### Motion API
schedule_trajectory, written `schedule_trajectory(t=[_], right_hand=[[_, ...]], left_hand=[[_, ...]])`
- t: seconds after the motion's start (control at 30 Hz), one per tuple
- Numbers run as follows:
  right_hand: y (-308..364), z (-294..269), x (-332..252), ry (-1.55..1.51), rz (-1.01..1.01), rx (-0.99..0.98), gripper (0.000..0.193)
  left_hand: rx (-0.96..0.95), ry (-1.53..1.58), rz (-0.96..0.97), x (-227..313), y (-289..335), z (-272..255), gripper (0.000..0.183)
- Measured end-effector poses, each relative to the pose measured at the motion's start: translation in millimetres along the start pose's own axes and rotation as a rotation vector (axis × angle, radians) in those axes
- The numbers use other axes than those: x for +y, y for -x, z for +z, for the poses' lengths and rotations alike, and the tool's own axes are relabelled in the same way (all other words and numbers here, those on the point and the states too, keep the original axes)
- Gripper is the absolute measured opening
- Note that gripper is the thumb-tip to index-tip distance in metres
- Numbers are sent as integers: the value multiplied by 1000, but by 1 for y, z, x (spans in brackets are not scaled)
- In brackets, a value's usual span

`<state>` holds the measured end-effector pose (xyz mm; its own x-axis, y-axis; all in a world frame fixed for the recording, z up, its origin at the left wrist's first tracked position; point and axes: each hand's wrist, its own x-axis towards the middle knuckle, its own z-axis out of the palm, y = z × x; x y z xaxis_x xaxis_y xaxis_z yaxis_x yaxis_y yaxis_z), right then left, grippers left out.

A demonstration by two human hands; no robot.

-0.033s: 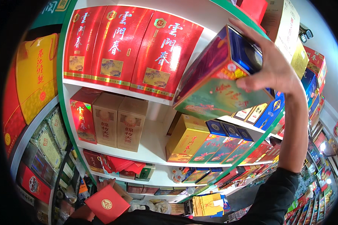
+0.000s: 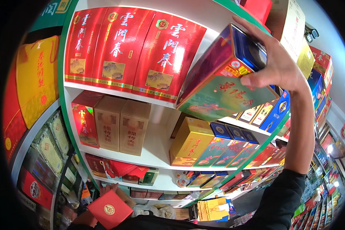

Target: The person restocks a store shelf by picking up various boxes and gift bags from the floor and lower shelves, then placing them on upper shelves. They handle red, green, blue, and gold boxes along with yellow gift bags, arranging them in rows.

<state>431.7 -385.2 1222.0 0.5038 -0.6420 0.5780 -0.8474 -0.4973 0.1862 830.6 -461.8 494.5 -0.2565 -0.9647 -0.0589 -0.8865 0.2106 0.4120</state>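
My right hand (image 2: 278, 67), raised at the upper right, grips a large carton (image 2: 222, 90) by its dark blue top, with the thumb on the front and fingers over the far edge. The carton has a green front and a purple-red side, and leans at the right end of the upper shelf beside tall red boxes (image 2: 168, 53). Low at the left, my left hand (image 2: 112, 187) holds a small red box (image 2: 110, 209) with a round gold emblem on its face. Most of that hand is hidden behind the box.
On the shelf below stand two tan cartons (image 2: 134, 128), a gold box (image 2: 189, 142) and several slim blue-topped boxes (image 2: 234, 147). A green-edged shelf post (image 2: 68, 111) rises at the left near a yellow gift bag (image 2: 38, 76). More packed shelves run along the right.
The large carton in my right hand has shifted very slightly up and left, and its front, blurred before, now shows sharply. My left hand keeps its hold on the red box.
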Motion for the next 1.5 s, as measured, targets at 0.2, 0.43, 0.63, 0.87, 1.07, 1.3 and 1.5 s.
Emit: schedule_trajectory(t=[0.2, 0.43, 0.63, 0.87, 1.07, 1.3, 1.5], right_hand=[[-38, -9, 44, -106, -70, -234, 128], [-46, 14, 80, 157, 62, -205, 113], [7, 119, 76, 600, 190, 372, 108], [60, 252, 23, 85, 302, 513, 65], [42, 272, 43, 51, 408, 486, 64], [-14, 312, 115, 130, 469, 371, 49], [-55, 347, 168, 210, 522, 236, 53]], left_hand=[[6, 18, 25, 6, 2, 2, 139], [54, -1, 29, 16, -24, -11, 139], [65, -22, 20, 18, -42, -17, 139], [59, -15, -5, 20, -36, -12, 139], [41, -16, -26, 24, -26, -11, 138], [36, -17, -30, 25, -21, -13, 138], [42, -11, -21, 21, -2, -10, 138]])
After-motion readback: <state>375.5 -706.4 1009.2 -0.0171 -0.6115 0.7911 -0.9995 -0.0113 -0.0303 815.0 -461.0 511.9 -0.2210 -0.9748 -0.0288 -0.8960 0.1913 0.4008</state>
